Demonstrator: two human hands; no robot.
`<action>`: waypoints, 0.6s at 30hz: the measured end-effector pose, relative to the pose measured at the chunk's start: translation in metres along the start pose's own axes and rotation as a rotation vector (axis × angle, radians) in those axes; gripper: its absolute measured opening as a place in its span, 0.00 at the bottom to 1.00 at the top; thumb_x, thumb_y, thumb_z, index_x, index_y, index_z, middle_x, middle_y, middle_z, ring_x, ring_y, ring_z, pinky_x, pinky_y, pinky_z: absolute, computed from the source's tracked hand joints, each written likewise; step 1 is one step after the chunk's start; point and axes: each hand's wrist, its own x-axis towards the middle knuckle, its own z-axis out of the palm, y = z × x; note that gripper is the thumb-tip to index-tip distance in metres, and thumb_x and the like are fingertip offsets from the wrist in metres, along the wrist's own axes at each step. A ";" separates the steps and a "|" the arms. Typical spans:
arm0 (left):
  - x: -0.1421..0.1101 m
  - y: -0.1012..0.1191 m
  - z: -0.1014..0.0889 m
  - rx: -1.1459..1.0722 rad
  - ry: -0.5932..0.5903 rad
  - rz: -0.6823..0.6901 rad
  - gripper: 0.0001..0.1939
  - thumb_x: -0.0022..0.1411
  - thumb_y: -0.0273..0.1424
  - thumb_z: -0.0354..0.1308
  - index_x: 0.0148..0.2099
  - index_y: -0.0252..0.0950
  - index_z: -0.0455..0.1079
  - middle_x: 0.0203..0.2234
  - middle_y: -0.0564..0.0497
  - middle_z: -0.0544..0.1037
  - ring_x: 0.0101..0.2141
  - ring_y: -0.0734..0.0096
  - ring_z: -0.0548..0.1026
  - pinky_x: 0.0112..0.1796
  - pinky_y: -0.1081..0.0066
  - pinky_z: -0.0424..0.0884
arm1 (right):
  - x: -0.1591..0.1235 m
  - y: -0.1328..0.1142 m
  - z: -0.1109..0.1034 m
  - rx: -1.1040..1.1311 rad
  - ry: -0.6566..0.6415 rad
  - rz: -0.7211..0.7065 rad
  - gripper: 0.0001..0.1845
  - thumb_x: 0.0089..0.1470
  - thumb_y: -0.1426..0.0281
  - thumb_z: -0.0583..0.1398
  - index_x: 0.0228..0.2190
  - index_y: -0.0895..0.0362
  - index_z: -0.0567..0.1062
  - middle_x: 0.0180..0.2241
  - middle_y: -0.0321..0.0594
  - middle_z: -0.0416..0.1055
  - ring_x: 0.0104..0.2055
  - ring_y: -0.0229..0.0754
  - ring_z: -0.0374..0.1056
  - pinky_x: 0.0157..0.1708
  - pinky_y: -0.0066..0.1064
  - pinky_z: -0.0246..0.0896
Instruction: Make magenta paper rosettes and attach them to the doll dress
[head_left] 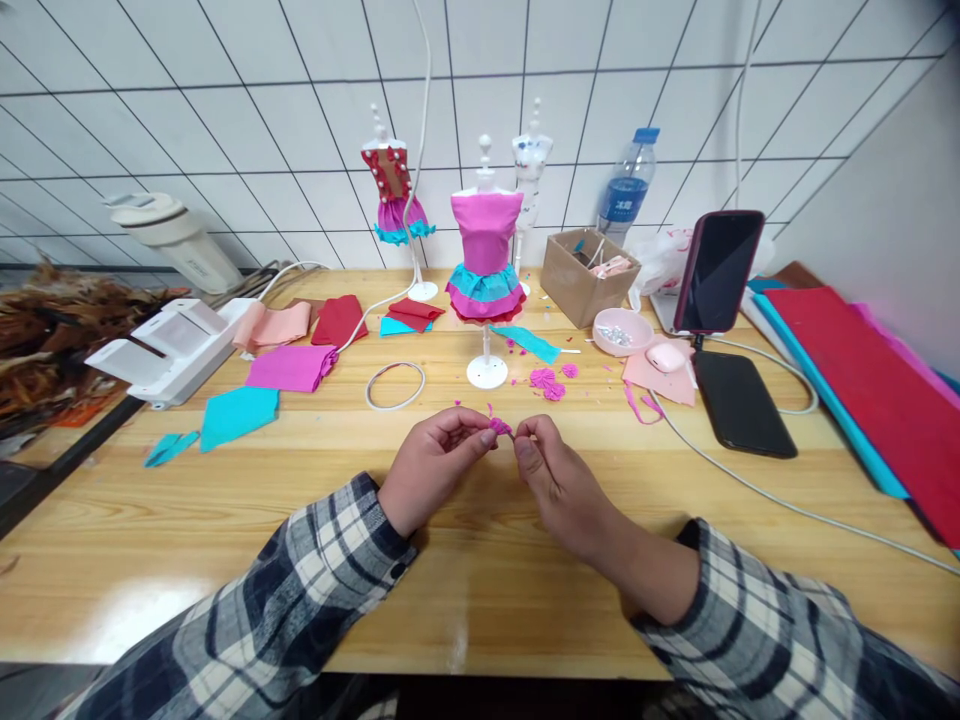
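1. Between the two hands, near the middle of the bench (465, 580), is a small gathered magenta piece (500, 427).
2. The left hand (433, 461) is nearly closed, thumb and forefinger pinching that piece at their tips.
3. The right hand (566, 489) is just beside it, thumb and bent forefinger pinched together on a thin dark end (512, 435), too small to tell whether it belongs to the piece.
4. Beyond both hands stands an upright dress form (486, 235), with a magenta top and a ruffled skirt of turquoise and pink, on a round white base.
5. Beyond the right hand lie magenta rosettes (547, 382); to their right are a pink bowl (609, 349) of small shiny bits and a black phone (744, 405) lying flat.
6. Beyond the left hand lies a white ring (395, 408), with a magenta cloth (291, 368) and a turquoise cloth (238, 417) farther left.
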 end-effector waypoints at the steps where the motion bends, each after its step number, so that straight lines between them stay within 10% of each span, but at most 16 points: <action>1: 0.000 0.000 0.000 0.002 -0.011 -0.005 0.12 0.52 0.37 0.67 0.35 0.34 0.73 0.30 0.50 0.79 0.32 0.71 0.75 0.40 0.69 0.71 | 0.000 0.000 0.000 -0.007 -0.001 0.000 0.13 0.64 0.57 0.44 0.36 0.52 0.59 0.26 0.31 0.63 0.26 0.38 0.61 0.28 0.30 0.53; 18: -0.001 0.003 -0.001 0.031 -0.071 -0.075 0.12 0.54 0.38 0.65 0.35 0.34 0.73 0.30 0.50 0.79 0.33 0.71 0.75 0.40 0.69 0.70 | 0.000 -0.005 -0.006 -0.103 0.013 0.011 0.14 0.63 0.55 0.45 0.35 0.52 0.60 0.22 0.29 0.61 0.23 0.38 0.61 0.25 0.29 0.49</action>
